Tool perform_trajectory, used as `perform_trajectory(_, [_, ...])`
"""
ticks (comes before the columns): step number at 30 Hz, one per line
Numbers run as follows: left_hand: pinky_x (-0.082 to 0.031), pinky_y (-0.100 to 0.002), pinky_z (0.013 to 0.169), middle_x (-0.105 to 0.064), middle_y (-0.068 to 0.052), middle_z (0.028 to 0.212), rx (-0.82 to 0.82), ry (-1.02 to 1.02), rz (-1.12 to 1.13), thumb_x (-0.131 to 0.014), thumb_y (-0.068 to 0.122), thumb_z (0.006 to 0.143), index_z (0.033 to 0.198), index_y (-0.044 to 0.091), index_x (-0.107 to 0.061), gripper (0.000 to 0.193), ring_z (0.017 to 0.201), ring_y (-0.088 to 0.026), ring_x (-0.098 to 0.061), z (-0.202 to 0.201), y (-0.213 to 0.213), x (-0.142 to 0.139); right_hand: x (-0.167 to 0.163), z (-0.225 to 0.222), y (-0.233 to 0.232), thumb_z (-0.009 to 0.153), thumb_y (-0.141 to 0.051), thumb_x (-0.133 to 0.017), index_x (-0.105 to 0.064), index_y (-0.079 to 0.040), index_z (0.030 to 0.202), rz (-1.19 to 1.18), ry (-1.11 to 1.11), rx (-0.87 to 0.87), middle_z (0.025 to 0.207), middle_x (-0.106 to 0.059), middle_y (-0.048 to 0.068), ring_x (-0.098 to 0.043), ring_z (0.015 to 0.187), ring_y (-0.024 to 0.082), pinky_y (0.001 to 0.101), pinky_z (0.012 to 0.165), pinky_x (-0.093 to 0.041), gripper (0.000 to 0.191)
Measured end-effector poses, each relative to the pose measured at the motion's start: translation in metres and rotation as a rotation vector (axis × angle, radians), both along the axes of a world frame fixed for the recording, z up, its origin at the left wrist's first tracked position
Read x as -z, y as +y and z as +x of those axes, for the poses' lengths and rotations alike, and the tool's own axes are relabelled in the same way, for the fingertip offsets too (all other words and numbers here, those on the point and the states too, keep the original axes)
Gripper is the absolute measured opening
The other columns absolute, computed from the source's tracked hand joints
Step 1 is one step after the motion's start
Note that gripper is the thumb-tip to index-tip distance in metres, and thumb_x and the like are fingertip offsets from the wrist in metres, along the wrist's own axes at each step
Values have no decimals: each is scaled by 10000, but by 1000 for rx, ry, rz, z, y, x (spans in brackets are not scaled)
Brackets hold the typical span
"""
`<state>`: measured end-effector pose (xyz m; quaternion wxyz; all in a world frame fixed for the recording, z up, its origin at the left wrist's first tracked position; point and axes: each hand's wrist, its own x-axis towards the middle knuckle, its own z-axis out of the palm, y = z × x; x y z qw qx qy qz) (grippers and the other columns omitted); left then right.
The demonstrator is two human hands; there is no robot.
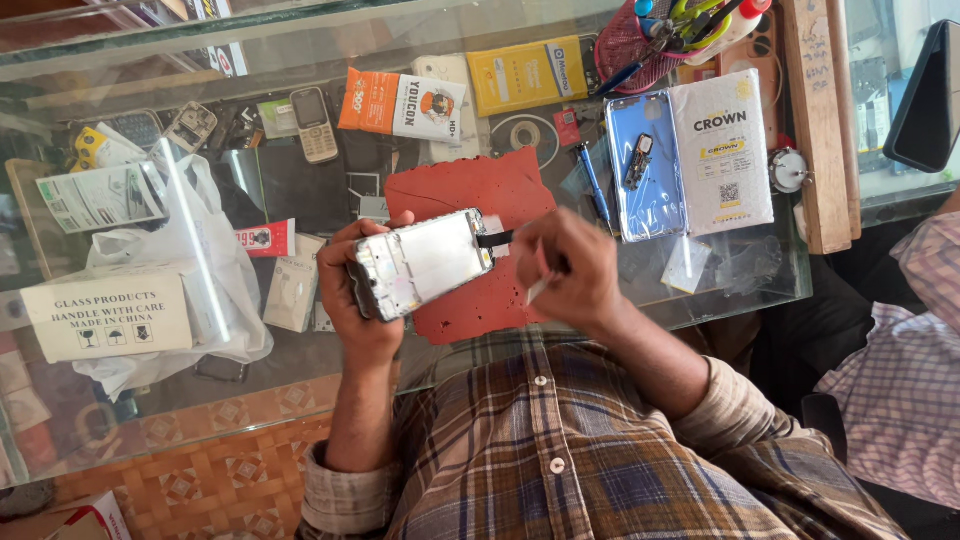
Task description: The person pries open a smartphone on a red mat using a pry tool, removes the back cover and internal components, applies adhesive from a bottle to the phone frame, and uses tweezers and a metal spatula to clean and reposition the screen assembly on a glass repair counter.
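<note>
The phone frame point(422, 263) is held in the air over the glass worktop point(740, 285), its pale inner face turned up toward the camera. Its long axis runs from lower left to upper right, slightly tilted, with the lower end sunk into the left hand point(352, 290) and the upper end pointing at the right hand point(570, 268). A short black ribbon cable point(495, 239) sticks out of that upper end.

The left hand's fingers point(375, 228) are curled shut around the frame's lower end, wrapping its edges from behind, the thumb on the near side. The right hand's fingers are pinched closed on a thin white tool point(537, 289); its tip points down and away from the frame. The right hand sits just beside the frame's upper end, near the ribbon cable; whether it touches the cable cannot be told.

Under both hands lies a red mat point(470, 185), its edges showing above and below the frame. To the right of the right hand's fingers lie a blue back cover point(650, 190) and a white packet point(722, 150), with a blue screwdriver point(594, 185) between them and the mat. Left of the left hand stands a white plastic bag point(215, 285) with a carton, close by. The worktop's near edge passes just below the hands.
</note>
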<state>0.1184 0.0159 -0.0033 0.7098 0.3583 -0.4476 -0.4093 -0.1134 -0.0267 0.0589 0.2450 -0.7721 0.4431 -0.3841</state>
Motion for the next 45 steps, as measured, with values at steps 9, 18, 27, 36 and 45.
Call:
perform_trajectory(9, [-425, -596, 1201, -595, -146, 1389, 136, 194, -22, -593, 62, 1101, 1300, 126, -461, 248, 1333, -338, -587, 8, -4, 22, -4, -11, -29, 837, -72, -758, -747, -33, 1005, 405, 138, 22, 814, -726, 56, -643, 642, 99, 269, 588, -511, 172])
perform_trajectory(18, [-477, -612, 1189, -576, -165, 1421, 201, 196, -89, -615, 97, 1081, 1320, 135, -456, 289, 1384, -429, -585, 6, -2, 16, 4, 6, -32, 828, -111, -787, -773, -46, 997, 456, 134, -26, 785, -705, 60, -597, 610, 103, 288, 559, -477, 181])
perform_trajectory(27, [-465, -612, 1201, -571, -164, 1426, 224, 118, -144, -656, 61, 1048, 1317, 140, -457, 344, 1358, -434, -583, 5, -3, 12, 16, -2, -44, 826, -86, -784, -712, -28, 940, 542, 76, -111, 743, -704, 40, -621, 632, 59, 262, 574, -487, 147])
perform_trajectory(36, [-493, -570, 1205, -531, -110, 1395, 138, 20, -137, -665, -10, 1002, 1357, 138, -483, 426, 1356, -378, -583, 3, -4, 9, 23, -13, -42, 891, -6, -618, -624, 6, 1119, 486, -231, -341, 1083, -663, 76, -650, 923, 98, 255, 767, -515, 229])
perform_trajectory(45, [-550, -414, 1057, -476, -132, 1335, -17, -450, -13, -572, -95, 957, 1391, 85, -524, 472, 1285, -331, -629, -8, -2, -48, -23, -27, -9, 656, -489, -909, -654, -1, 1123, -175, -2, -199, 870, -589, 41, -529, 657, 97, 238, 496, -384, 723])
